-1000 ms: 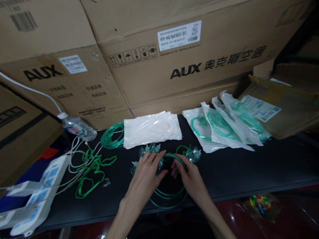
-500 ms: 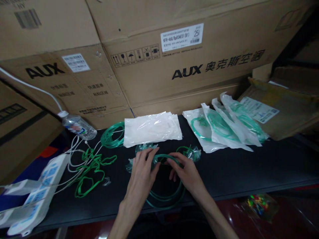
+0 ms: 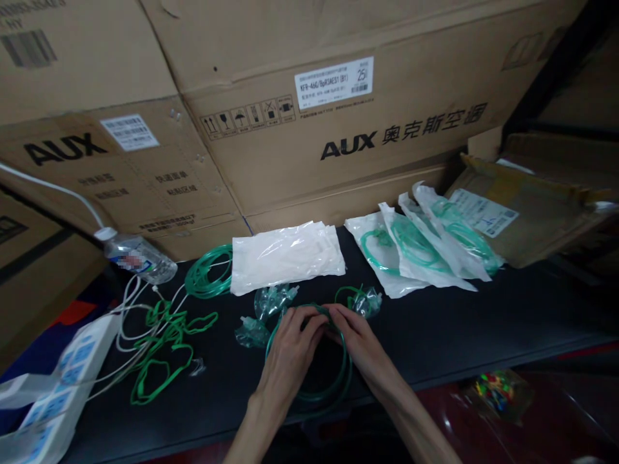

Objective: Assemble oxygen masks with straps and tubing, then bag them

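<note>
A loop of green tubing (image 3: 349, 370) hangs in a coil between my two hands, its lower part near the table's front edge. My left hand (image 3: 294, 338) is closed round the coil's upper left side. On the upper right side, my right hand (image 3: 355, 335) pinches the same coil, and the fingertips of both hands nearly meet at the top. Just beyond my left hand lie clear green-tinted plastic masks (image 3: 254, 332) in crinkled film. Past my right hand is another clear plastic piece (image 3: 366, 301) with a green elastic strap.
White pouches (image 3: 287, 258) lie flat behind my hands. Several pouches with green tubing (image 3: 425, 241) lean by an open carton (image 3: 503, 212). On the left are coiled tubing (image 3: 207, 274), green elastic straps (image 3: 169, 351), a water bottle (image 3: 140, 256) and a power strip (image 3: 72, 374). Large cardboard boxes (image 3: 271, 167) stand behind.
My hands have drawn together at the top of the tubing coil, and my left hand has closed further round it. The whole view has shifted slightly.
</note>
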The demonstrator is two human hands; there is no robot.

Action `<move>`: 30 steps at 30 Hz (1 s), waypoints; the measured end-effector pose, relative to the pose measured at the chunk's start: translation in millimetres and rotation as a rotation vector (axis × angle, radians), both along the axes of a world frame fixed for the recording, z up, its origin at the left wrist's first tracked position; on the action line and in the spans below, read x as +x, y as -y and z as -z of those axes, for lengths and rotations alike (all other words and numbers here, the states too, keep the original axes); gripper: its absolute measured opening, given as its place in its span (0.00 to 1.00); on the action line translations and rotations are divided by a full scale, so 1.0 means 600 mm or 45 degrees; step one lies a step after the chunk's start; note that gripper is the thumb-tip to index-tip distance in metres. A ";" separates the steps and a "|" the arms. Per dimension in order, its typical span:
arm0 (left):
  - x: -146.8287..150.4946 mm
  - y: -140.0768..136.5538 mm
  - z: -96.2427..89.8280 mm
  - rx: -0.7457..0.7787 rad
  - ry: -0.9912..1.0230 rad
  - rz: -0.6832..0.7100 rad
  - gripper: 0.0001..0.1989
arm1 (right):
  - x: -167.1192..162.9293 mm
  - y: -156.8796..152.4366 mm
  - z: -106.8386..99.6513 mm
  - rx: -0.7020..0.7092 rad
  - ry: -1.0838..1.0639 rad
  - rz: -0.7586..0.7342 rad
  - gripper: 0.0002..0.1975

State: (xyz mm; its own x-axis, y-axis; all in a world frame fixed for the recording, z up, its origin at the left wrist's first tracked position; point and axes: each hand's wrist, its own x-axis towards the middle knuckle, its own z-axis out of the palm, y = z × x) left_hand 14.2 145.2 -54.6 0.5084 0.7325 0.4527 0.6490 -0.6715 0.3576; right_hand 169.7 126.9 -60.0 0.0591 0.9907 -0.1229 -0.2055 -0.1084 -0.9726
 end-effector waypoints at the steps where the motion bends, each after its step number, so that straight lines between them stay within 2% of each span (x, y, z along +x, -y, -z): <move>1: -0.001 -0.003 0.002 0.010 -0.015 0.007 0.10 | 0.001 0.001 -0.003 0.011 0.015 -0.012 0.24; 7: -0.007 -0.007 0.011 0.073 -0.065 0.023 0.10 | 0.011 0.000 -0.013 0.110 0.243 -0.075 0.18; 11: -0.011 -0.007 0.009 0.086 -0.067 0.041 0.10 | 0.026 0.011 -0.034 0.183 0.453 -0.119 0.16; 13: -0.012 -0.006 0.007 0.071 -0.062 0.052 0.09 | 0.048 0.021 -0.049 0.210 0.579 -0.042 0.16; 15: -0.012 -0.006 0.005 0.034 -0.052 0.057 0.08 | 0.079 0.028 -0.056 0.232 0.731 0.120 0.15; 18: -0.011 -0.006 0.005 -0.032 -0.042 0.060 0.08 | 0.124 0.030 -0.045 0.239 0.947 0.247 0.17; 23: -0.014 -0.011 0.011 -0.143 0.044 0.083 0.09 | 0.148 0.028 0.002 0.216 1.088 0.105 0.29; 25: -0.016 -0.012 0.013 -0.179 0.072 0.091 0.09 | 0.146 0.029 0.012 0.229 1.097 0.110 0.26; 30: -0.025 -0.013 0.011 -0.293 0.092 0.142 0.15 | 0.143 0.034 0.010 0.269 1.068 0.238 0.05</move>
State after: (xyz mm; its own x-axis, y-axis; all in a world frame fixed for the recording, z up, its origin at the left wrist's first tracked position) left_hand -0.8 152.8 -61.2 0.5645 0.7613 0.3190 0.5427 -0.6335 0.5516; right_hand 255.6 106.3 -65.7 0.2104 0.9529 0.2183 0.5885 0.0549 -0.8067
